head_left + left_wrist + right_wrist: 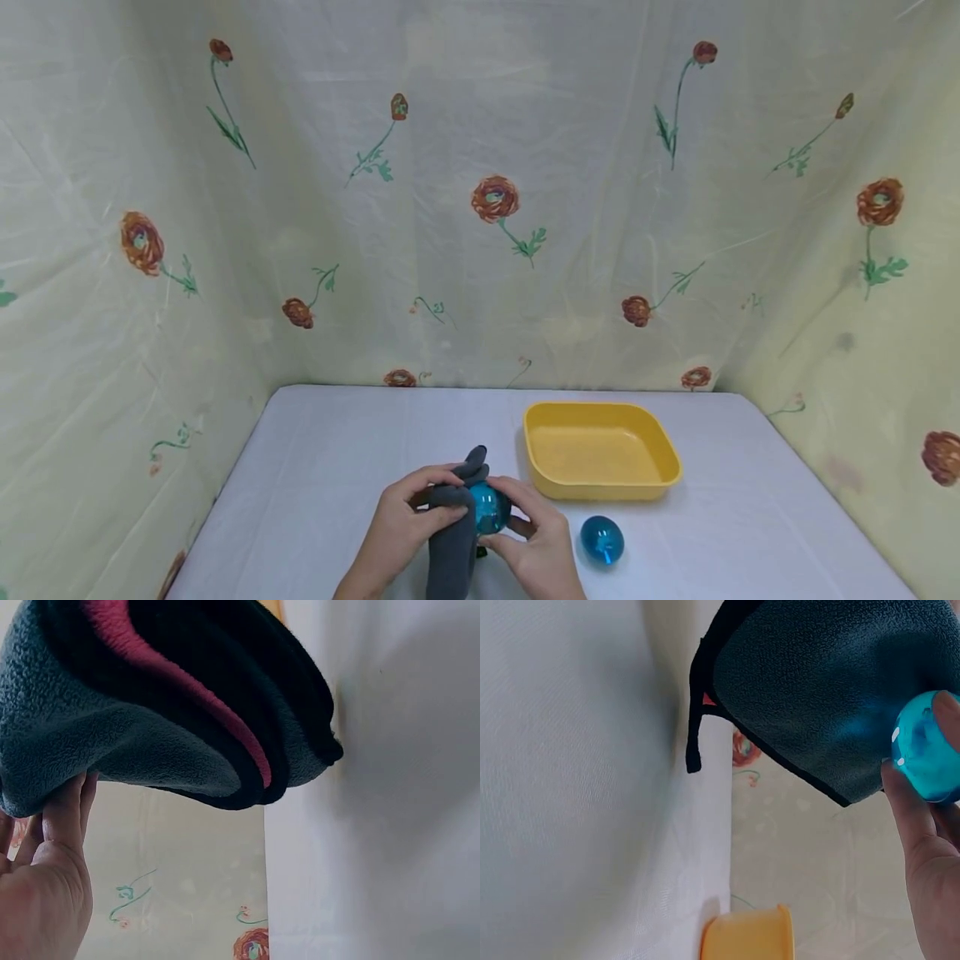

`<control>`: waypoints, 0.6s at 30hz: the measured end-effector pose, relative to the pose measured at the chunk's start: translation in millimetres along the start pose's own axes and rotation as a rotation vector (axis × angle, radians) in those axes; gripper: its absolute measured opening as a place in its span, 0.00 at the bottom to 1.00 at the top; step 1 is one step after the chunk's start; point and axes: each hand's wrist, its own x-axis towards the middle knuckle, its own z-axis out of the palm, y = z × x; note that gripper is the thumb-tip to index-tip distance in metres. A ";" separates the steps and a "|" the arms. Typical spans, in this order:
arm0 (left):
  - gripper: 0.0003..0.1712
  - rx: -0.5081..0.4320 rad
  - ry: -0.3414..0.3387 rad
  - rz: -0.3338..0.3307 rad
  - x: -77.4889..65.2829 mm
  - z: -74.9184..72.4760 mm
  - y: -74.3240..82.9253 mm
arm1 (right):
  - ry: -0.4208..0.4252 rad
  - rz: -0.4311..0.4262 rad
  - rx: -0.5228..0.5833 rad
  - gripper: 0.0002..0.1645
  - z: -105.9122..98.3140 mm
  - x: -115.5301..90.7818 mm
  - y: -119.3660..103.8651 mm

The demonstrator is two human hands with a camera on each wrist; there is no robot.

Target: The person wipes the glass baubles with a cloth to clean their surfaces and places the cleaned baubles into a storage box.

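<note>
At bottom centre, the left hand (401, 518) gripped a grey cloth (452, 554) — the right hand (546, 537) held a blue ball (491, 508) against it; another ball (602, 539) lay low, right of centre.

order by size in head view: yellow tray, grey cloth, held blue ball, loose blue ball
1. Yellow tray
2. Grey cloth
3. Held blue ball and loose blue ball: too alike to rank, since the held one is partly covered
</note>
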 end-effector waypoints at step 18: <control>0.16 0.086 -0.022 0.079 -5.1 0.8 10.9 | -0.008 0.061 0.111 0.40 2.0 1.4 4.4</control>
